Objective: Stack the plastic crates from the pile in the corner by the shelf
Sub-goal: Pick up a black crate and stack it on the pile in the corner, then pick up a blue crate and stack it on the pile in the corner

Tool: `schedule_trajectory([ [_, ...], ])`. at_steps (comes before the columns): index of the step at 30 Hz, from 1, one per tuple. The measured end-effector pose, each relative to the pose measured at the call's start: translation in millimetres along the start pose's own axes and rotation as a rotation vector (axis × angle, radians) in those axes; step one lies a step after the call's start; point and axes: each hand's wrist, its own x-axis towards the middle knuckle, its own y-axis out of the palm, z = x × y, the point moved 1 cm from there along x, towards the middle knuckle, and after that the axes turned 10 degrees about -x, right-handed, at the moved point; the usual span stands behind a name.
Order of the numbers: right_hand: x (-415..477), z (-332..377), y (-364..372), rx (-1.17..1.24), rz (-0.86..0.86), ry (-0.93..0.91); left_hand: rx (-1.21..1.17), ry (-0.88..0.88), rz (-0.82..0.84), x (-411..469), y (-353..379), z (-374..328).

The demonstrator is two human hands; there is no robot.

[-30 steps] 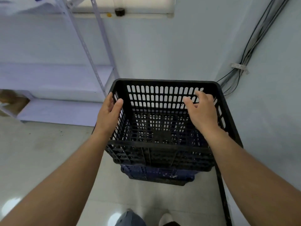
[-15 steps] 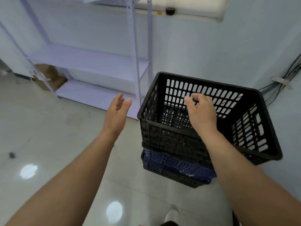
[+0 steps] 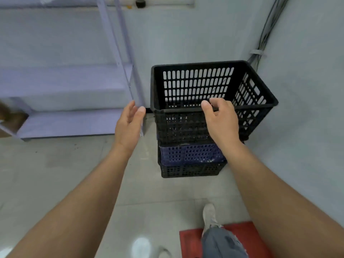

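Black crate point(image 3: 178, 125) tops a blue crate point(image 3: 186, 154) in the corner beside the shelf point(image 3: 74, 123). Left hand point(image 3: 128, 125) is released; right hand point(image 3: 221, 123) curls at the near rim, grasp unclear. It likely handles light and stiff: grip opposite rims.

The top black crate point(image 3: 195, 84) is matt, slotted plastic with a smooth rim. The blue crate point(image 3: 186, 153) beneath it is plastic too, scuffed with pale marks along its lower edge. The bottom black crate point(image 3: 186, 170) is the same matt plastic. The shelf point(image 3: 70, 123) is smooth painted metal. The floor tiles point(image 3: 55, 174) are glossy and mirror the lights. The jeans point(image 3: 221, 243) are denim cloth.
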Motion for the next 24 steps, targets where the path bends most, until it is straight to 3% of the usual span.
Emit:
schedule_trajectory([
  [15, -166.0, -106.2, -90.4, -0.091, -0.271, 0.421, 0.035, -0.056, 0.511, -125.3, 78.5, 35.7],
  [24, -347.3, -139.0, -138.3, -0.057, -0.397, 0.648, 0.076, -0.078, 0.803, -278.0, 70.3, 60.4],
])
